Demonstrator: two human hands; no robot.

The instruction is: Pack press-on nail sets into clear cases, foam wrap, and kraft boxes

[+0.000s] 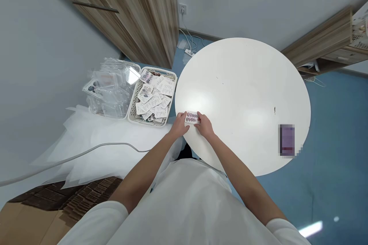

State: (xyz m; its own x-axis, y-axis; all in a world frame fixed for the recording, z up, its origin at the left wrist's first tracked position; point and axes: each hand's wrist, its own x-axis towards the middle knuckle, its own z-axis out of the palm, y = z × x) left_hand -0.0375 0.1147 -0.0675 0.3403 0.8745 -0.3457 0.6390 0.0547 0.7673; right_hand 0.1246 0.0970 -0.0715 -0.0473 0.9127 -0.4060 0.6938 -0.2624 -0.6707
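A small white card with two rows of purplish ovals [191, 117] is held level over the near left edge of the round white table [241, 84]. My left hand [179, 125] pinches its left end between thumb and fingers. At the other end, my right hand [204, 125] grips the card the same way. The patterned face is turned up towards me. Just left of the table, a white basket [131, 116] holds many similar cards, some with text and some with round pictures.
Beside that basket, another basket [126, 114] is heaped with clear plastic packets [110, 88]. White sheeting [94, 134] and a grey cable [115, 144] lie in front of them. A cardboard box [25, 218] stands at lower left. A pixelated purple object [287, 139] rests at the table's right edge.
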